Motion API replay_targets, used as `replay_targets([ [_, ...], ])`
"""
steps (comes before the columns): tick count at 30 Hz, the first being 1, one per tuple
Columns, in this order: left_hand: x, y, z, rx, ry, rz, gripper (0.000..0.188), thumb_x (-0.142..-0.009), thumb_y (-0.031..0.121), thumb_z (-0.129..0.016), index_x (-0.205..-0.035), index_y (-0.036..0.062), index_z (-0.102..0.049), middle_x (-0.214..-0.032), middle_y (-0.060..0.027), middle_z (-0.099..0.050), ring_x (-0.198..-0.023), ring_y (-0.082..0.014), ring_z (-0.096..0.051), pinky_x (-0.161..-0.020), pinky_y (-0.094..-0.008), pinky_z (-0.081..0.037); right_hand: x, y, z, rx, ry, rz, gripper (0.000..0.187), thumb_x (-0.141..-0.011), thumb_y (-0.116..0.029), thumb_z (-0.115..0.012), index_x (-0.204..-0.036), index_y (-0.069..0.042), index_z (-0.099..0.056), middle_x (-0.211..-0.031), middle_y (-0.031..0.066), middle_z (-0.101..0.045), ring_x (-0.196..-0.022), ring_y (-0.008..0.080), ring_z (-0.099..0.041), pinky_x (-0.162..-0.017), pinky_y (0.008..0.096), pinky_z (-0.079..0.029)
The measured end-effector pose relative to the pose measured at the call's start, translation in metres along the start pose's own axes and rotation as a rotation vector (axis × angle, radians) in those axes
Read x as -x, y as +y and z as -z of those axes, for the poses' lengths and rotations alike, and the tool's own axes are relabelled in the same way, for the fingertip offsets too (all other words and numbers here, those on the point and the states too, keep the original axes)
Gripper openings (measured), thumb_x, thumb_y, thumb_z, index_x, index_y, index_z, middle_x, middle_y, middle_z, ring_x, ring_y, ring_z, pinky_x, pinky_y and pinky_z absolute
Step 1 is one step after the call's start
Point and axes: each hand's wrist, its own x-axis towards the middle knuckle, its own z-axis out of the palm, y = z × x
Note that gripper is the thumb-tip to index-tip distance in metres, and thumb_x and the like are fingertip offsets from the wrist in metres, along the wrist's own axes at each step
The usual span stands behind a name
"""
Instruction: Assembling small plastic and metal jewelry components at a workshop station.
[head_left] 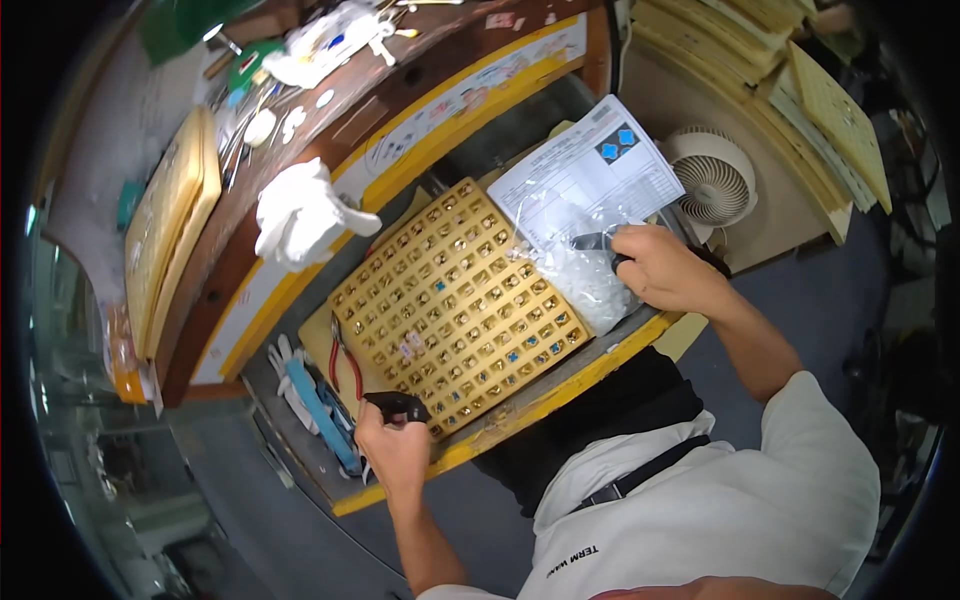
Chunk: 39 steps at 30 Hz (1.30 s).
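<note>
A yellow tray (470, 300) with rows of small square compartments lies tilted on the drawer. Many compartments hold small gold-coloured pieces, and several show blue ones. My left hand (395, 450) is closed at the tray's near left corner, with black material over its fingertips; anything pinched there is hidden. My right hand (665, 265), also black at the fingertips, is closed at the edge of a clear plastic bag (585, 285) right of the tray. Behind the bag lies a printed sheet (580, 170) with a picture of blue four-petalled shapes. Red-handled pliers (345, 362) lie by the tray's left edge.
The pulled-out drawer has a yellow front edge (530, 412). White gloves and a blue strap (318, 405) lie at its left. Another white glove (305, 215) rests on the cluttered bench (350, 120). A round fan (708, 178) and stacked yellow boards (835, 115) stand right.
</note>
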Motion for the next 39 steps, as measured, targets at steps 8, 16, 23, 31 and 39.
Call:
replay_targets([
  [8,-0.033,0.104,-0.070,0.288,-0.496,-0.730,0.034,-0.067,-0.006,-0.067,-0.102,-0.0052,-0.067,-0.098,-0.0179,-0.070,-0.088,-0.0316,-0.067,-0.083,-0.0372,-0.052,-0.004,0.008,-0.009,0.092,0.013,-0.046,0.011,-0.077,-0.007,-0.057,-0.075,0.004,-0.054,-0.068,0.0265,-0.058,-0.071,0.0475,-0.059,-0.066,0.0549,-0.045],
  [16,-0.052,0.128,-0.118,0.350,-0.779,-0.404,0.016,-0.078,-0.005,-0.064,-0.094,-0.0075,-0.064,-0.109,-0.0183,-0.072,-0.102,-0.0235,-0.067,-0.093,-0.0363,-0.052,-0.011,-0.003,-0.019,0.173,0.113,-0.052,0.014,-0.071,-0.006,-0.064,-0.075,0.003,-0.054,-0.086,0.0220,-0.059,-0.083,0.0443,-0.058,-0.072,0.0504,-0.045],
  [23,-0.052,0.113,-0.135,0.599,-0.654,-0.394,0.016,-0.081,-0.009,-0.064,-0.097,-0.0067,-0.064,-0.101,-0.0167,-0.072,-0.097,-0.0225,-0.070,-0.089,-0.0336,-0.055,0.005,-0.007,-0.019,-0.155,0.351,-0.126,0.014,-0.071,0.001,-0.062,-0.083,0.006,-0.060,-0.084,0.0171,-0.053,-0.076,0.0357,-0.054,-0.069,0.0416,-0.044],
  [31,-0.049,0.113,-0.127,0.793,-0.480,-0.339,0.017,-0.080,-0.010,-0.069,-0.095,-0.0053,-0.065,-0.098,-0.0132,-0.073,-0.089,-0.0187,-0.072,-0.086,-0.0310,-0.058,0.034,0.001,-0.015,-0.361,0.608,-0.192,0.028,-0.078,0.017,-0.054,-0.102,0.007,-0.063,-0.105,0.0103,-0.057,-0.094,0.0189,-0.064,-0.083,0.0286,-0.054],
  [39,-0.049,0.113,-0.119,0.955,-0.578,-0.143,0.019,-0.083,-0.009,-0.072,-0.100,-0.0025,-0.069,-0.099,-0.0101,-0.071,-0.087,-0.0153,-0.069,-0.082,-0.0265,-0.057,0.030,-0.032,-0.012,-0.566,0.721,-0.020,0.033,-0.078,0.019,-0.049,-0.107,0.005,-0.055,-0.108,0.0130,-0.060,-0.098,0.0177,-0.062,-0.089,0.0314,-0.053],
])
